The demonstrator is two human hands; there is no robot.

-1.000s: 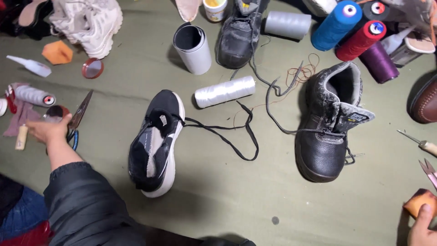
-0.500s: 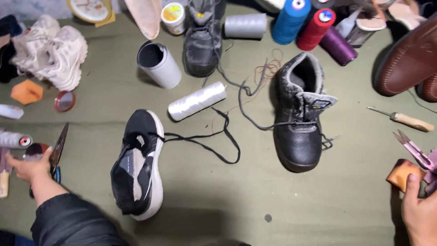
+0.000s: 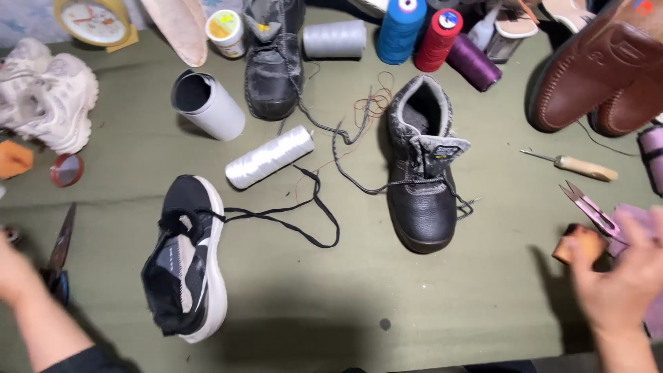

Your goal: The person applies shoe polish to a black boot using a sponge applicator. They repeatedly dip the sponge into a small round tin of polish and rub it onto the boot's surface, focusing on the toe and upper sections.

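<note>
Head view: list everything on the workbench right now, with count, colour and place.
Black-and-white sneaker: 1, lower left, lace trailing right.
Black leather boot: 1, centre right.
Grey worn boot: 1, top centre.
Brown leather shoes: 2, top right.
White thread spool: 1, centre.
Thread cones: blue, red, purple, top.
Grey tube: 1, upper left.
Wooden-handled awl: 1, right.
Pink thread snips: 1, right edge.
Scissors: 1, left edge.
Left hand: beside the scissors.
Right hand: by the snips, blurred.
</note>
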